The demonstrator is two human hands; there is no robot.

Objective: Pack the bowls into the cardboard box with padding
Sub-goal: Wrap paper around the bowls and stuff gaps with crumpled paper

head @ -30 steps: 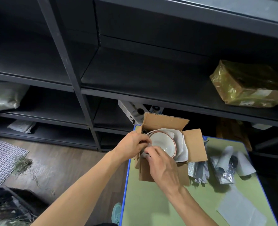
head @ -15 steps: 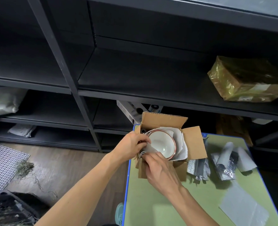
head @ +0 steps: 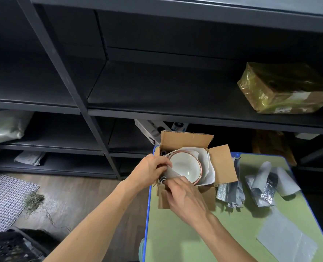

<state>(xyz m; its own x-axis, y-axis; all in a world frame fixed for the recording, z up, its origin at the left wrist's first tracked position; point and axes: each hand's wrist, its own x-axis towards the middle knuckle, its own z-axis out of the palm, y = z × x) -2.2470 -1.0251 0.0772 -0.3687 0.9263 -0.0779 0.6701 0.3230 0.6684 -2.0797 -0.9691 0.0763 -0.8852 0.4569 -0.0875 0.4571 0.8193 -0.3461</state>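
An open cardboard box point(head: 223, 163) stands at the far left corner of the green table point(head: 185, 241). Inside it lies a white bowl with a red rim point(head: 185, 165), wrapped round by white padding paper point(head: 207, 167). A rolled grey padding sheet point(head: 171, 173) sits at the box's left inner side, beside the bowl. My left hand point(head: 150, 169) pinches the upper part of that roll. My right hand point(head: 183, 197) grips its lower end over the box's front wall. Whether other bowls lie beneath is hidden.
Loose grey and silver foil padding pieces point(head: 261, 184) lie on the table right of the box, and a flat grey sheet point(head: 287, 241) lies nearer. Black shelving point(head: 157, 103) rises behind, holding a gold-wrapped parcel point(head: 283, 89). A white mesh mat point(head: 3, 197) lies on the floor.
Both hands stay at the box's left side on the grey roll; the right hand has slid slightly lower along the front wall. The view has shifted a little.
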